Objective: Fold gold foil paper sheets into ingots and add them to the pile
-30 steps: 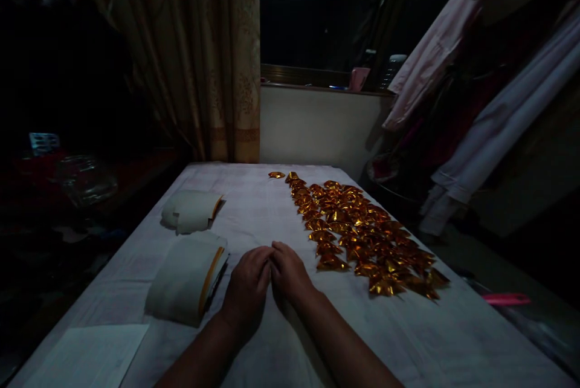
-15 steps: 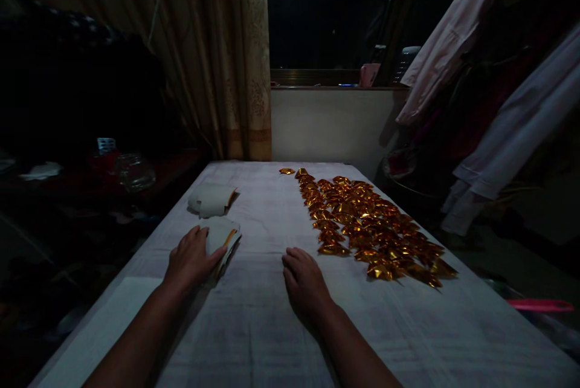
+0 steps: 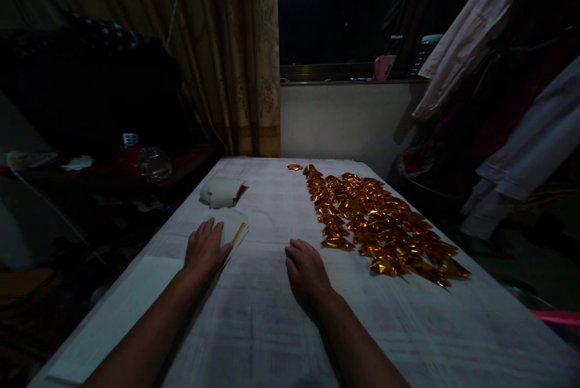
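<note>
Paper stack [image 3: 233, 223] lies under the left hand [image 3: 205, 249], fingers spread; the right hand [image 3: 307, 268] rests loosely curled, hold unclear

Glossy, creased foil pieces [image 3: 379, 223], smooth matt paper stacks [image 3: 222, 192], matt cloth cover [image 3: 254, 321]

Bare forearms [image 3: 357, 327], two bare hands [image 3: 205, 249]

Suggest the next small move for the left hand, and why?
I'd probably have the left hand pinch the top sheet of the nearer paper stack and lift it gently. Its fingers lie on that stack, with the thumb near the orange strip. The right hand is apart from the gold foil pieces; whether it holds anything is hidden.
</note>
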The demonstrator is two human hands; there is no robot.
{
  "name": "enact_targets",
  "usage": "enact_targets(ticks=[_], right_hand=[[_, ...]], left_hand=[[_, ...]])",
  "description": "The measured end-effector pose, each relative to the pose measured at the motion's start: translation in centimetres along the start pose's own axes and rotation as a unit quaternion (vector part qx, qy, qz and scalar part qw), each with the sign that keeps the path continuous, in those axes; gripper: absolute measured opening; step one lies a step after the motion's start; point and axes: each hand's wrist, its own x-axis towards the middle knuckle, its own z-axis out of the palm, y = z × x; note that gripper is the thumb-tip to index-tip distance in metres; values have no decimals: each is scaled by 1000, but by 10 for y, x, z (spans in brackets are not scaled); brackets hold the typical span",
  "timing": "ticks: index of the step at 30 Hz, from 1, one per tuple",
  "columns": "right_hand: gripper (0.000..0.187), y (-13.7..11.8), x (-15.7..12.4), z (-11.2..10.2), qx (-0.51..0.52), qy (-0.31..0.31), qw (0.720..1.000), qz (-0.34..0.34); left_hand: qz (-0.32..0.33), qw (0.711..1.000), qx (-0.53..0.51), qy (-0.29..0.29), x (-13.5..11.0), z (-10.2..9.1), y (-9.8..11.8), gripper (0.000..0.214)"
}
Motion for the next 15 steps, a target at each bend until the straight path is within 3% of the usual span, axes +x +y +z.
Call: enact_targets(ticks=[9, 15], right_hand=[[31, -4, 2, -6, -11, -18, 1000, -1], [31, -1, 0, -4, -7, -1, 1000, -13]], left_hand=[[76, 990, -12, 118, -6, -2, 11, 51], [102, 975, -122, 153, -1, -8, 15, 47]])
